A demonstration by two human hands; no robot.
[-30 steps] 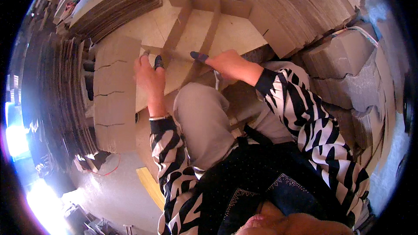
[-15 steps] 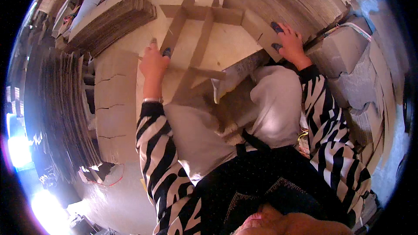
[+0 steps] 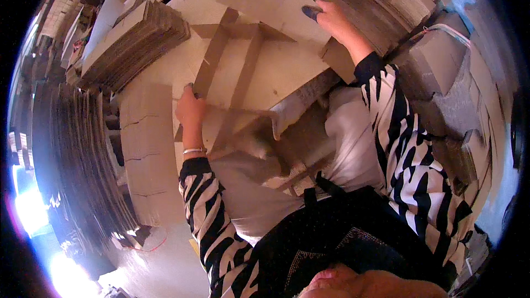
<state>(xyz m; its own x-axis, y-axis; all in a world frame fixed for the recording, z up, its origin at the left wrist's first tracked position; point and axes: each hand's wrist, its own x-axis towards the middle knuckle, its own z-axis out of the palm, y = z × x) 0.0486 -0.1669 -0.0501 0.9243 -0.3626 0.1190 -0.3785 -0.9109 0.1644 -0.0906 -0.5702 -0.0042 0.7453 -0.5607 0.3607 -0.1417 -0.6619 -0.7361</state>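
Cardboard strips slotted crosswise into a divider (image 3: 247,69) stand on the pale wooden board (image 3: 287,72) in front of me. My left hand (image 3: 191,111) is closed at the divider's near left corner, its fingers curled against a strip end. Farther off to the right, my right hand (image 3: 333,20) pinches the right edge of a flat cardboard piece (image 3: 262,0). That piece is raised over the divider's far end and hides part of it. Dark coverings show on some fingertips.
Stacked cardboard pieces (image 3: 138,44) lie at the far left. A tall row of cardboard sheets (image 3: 72,154) stands at left, beside slotted cardboard (image 3: 144,154). Bundled cardboard (image 3: 436,60) is piled at right. My knees are under the board's near edge.
My right hand has moved away and leftward and now holds a flat cardboard piece over the divider. My left hand has come slightly nearer, its fingers more curled.
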